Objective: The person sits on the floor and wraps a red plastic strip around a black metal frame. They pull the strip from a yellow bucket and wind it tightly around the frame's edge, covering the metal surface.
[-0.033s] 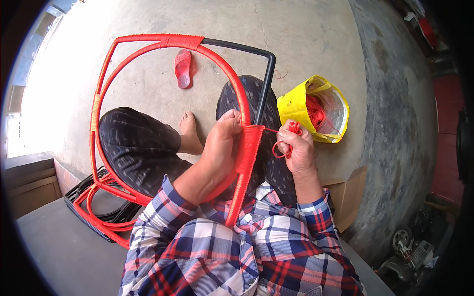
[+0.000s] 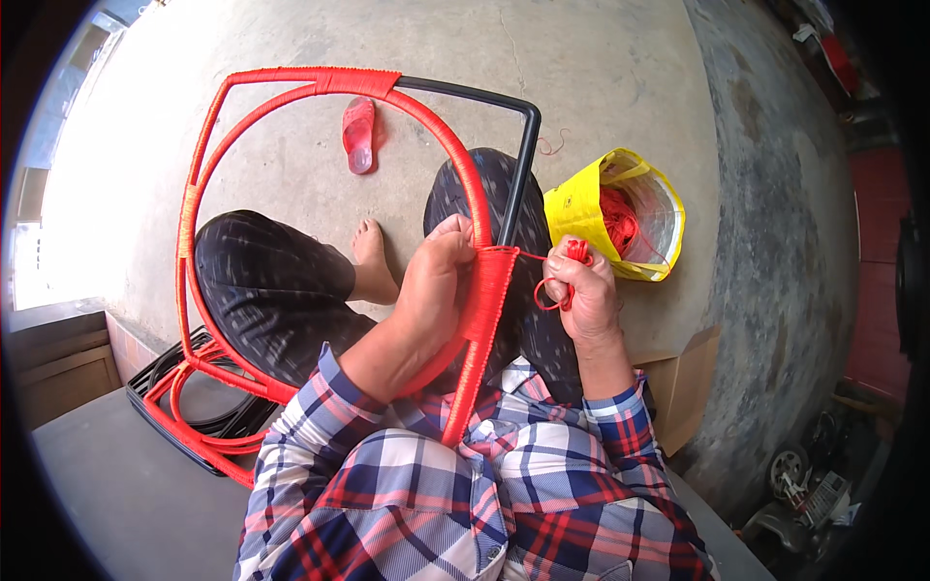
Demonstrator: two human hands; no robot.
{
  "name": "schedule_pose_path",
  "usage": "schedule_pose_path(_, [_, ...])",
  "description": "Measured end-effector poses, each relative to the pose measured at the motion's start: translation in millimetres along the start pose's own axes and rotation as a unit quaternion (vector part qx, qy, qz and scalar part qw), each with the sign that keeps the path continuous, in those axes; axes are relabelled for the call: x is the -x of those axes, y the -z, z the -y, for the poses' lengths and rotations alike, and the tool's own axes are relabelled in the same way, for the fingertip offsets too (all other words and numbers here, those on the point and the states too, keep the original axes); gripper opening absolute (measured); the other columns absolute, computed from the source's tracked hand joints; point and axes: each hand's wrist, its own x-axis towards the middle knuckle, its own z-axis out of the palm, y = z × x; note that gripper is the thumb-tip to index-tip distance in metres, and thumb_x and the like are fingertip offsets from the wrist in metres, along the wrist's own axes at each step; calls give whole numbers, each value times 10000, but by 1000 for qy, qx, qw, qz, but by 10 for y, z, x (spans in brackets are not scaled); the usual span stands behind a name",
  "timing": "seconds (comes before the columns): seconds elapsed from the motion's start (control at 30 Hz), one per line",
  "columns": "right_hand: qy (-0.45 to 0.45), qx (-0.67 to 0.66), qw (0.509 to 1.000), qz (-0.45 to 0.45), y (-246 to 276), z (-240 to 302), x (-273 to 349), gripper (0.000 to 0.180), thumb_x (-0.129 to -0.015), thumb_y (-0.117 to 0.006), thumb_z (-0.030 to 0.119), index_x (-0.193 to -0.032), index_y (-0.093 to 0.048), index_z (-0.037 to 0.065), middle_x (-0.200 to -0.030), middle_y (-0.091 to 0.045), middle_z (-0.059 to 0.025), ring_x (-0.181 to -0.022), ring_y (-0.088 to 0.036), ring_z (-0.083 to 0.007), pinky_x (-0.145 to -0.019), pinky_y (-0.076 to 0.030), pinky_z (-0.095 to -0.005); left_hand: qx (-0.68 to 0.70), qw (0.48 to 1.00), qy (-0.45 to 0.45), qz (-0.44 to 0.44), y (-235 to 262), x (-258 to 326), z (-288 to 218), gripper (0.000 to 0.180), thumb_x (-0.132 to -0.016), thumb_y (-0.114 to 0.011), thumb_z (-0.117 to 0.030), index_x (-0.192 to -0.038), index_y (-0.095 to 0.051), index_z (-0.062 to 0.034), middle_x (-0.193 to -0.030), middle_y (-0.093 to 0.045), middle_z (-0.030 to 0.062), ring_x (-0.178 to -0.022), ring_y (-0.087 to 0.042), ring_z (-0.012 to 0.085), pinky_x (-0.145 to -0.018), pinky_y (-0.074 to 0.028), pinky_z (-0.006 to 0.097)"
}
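A frame (image 2: pixel 530 145), square outside with a round ring inside, leans across my lap. Red cord is wound over most of it; the top right corner is bare black. My left hand (image 2: pixel 438 276) is closed round the ring's right side, where ring and outer bar are bound together by a broad red wrap (image 2: pixel 489 290). Some of its fingers are hidden behind the frame. To the right, my right hand (image 2: pixel 587 290) is closed on a small bundle of red cord (image 2: pixel 578 254). A strand runs taut from that bundle to the top of the wrap, and a loop hangs below the fist.
A yellow bag (image 2: pixel 581 205) holding tangled red cord (image 2: pixel 618 215) stands right of my knee. Beside my right forearm is a cardboard box (image 2: pixel 686 387). More frames (image 2: pixel 174 426), red and black, lie on the grey seat at left. A red slipper (image 2: pixel 358 136) rests on the floor.
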Motion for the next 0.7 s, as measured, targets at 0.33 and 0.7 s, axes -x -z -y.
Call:
schedule_pose_path(0.33, [0,-45,997,-59,43,-12,56,171,-850,-648,101,-726,-531,83,-616,-469,17,-517,-422,-75,-496,-335,-220,43,999,-16,2,-80,143,-91,214,-793,-479,-38,-999,-529,-69,-800,-593,27,-602,-546,95,-525,-445,207])
schedule_pose_path(0.7, [-58,-35,992,-107,470,17,-90,96,-923,-632,162,-910,-564,96,-667,-502,17,-502,-418,-59,-448,-343,-204,83,993,29,80,137,17,-5,378,-958,-565,-385,-1109,-606,-40,-963,-636,52,-886,-618,175,-805,-494,311])
